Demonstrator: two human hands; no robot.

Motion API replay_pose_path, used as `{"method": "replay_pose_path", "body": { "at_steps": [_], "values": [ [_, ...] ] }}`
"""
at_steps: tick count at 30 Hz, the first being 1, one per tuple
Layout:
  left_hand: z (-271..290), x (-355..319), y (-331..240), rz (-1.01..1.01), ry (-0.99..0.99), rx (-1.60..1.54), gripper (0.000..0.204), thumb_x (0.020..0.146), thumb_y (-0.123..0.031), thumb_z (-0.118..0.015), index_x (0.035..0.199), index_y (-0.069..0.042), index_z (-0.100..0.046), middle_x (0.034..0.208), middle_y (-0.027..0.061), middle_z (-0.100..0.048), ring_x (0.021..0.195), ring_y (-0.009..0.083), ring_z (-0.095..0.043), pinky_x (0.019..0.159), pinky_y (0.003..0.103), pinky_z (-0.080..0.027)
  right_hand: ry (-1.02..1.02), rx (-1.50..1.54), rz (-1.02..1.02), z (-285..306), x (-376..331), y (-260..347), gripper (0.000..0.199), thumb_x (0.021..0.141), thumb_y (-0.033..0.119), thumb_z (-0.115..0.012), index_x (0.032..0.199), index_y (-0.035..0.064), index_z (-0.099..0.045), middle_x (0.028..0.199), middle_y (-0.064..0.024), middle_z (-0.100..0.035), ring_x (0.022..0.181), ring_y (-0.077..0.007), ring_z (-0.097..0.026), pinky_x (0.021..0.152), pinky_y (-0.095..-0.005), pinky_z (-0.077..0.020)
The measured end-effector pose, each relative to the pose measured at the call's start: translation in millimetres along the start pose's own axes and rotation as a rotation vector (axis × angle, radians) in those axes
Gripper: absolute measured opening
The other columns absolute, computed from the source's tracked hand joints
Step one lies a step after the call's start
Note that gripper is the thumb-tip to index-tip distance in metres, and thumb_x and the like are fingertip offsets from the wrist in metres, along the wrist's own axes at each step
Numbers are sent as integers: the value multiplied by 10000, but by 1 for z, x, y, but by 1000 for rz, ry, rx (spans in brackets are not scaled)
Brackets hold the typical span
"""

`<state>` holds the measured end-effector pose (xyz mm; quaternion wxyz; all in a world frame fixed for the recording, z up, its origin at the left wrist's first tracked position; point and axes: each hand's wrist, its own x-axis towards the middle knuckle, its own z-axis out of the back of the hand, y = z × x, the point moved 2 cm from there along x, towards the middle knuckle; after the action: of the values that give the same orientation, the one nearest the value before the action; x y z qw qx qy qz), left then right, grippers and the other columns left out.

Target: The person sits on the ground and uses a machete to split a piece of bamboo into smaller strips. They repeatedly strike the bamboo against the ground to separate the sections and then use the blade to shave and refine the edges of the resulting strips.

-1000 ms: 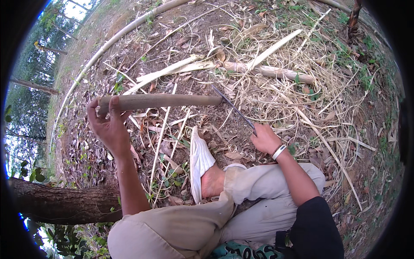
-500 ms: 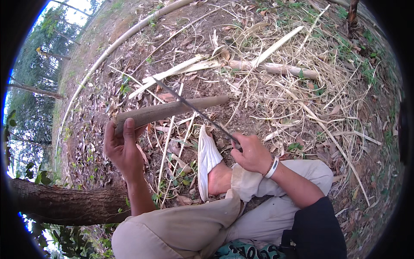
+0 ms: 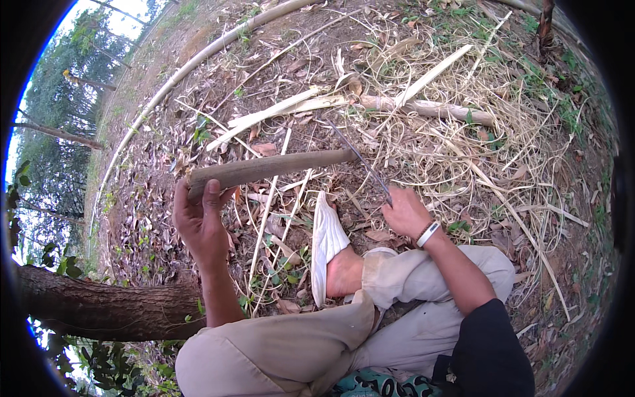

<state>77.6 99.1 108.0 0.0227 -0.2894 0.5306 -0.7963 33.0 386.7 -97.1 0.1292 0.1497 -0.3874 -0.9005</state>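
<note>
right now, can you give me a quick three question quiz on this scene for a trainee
1. True or false: the left hand grips the bamboo section at its end nearest the log.
2. Multiple choice: the knife in the right hand has its blade
A. lying flat on the ground
B. meeting the far end of the bamboo section
C. stuck into the log
3. Fill in: the right wrist wears a white ____.

Key
1. True.
2. B: the blade crosses the end of the section away from the left hand.
3. Wristband.
</note>
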Motion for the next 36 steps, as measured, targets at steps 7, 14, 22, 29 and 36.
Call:
{"method": "replay_pose_path", "body": {
  "at_steps": [7, 14, 22, 29, 36],
  "values": [
    [-5, 6, 1, 12, -5, -139, 166, 928, -2, -613, 1088, 29, -581, 978, 126, -696, 920, 185, -682, 827, 363, -628, 28, 225, 171, 23, -17, 60, 194, 784, 140, -580, 901, -13, -560, 719, -255, -621, 733, -452, -627, 702, -521, -495],
    [-9, 12, 5, 16, -12, -264, 168, 941, -23, -602, 1098, 34, -617, 993, 126, -700, 931, 207, -688, 849, 380, -624, 8, 49, -53, 8, 15, -14, 208, 805, 158, -585, 875, -38, -583, 753, -262, -629, 757, -456, -623, 684, -504, -485],
    [-52, 50, -20, -76, 145, -241, 163, 927, -42, -628, 1068, 37, -656, 965, 105, -709, 894, 173, -696, 807, 309, -616, -187, 311, 261, 127, -37, 128, 147, 798, 95, -572, 895, -11, -543, 593, -135, -554, 518, -279, -580, 549, -369, -455],
    [-102, 77, -32, -52, 307, -215, 147, 918, -63, -641, 1038, -8, -705, 932, 93, -717, 890, 167, -696, 813, 305, -604, -313, 234, 451, 201, -38, 213, 146, 784, 88, -568, 885, -12, -534, 566, -128, -528, 489, -255, -571, 507, -366, -436],
    [-120, 74, -37, -29, 339, -211, 153, 898, -73, -688, 1003, 38, -687, 911, 100, -721, 825, 135, -691, 750, 278, -598, -283, 108, 351, 191, -32, 191, 153, 780, 92, -566, 887, -17, -566, 564, -121, -545, 495, -235, -587, 516, -344, -441]
  ]
}}
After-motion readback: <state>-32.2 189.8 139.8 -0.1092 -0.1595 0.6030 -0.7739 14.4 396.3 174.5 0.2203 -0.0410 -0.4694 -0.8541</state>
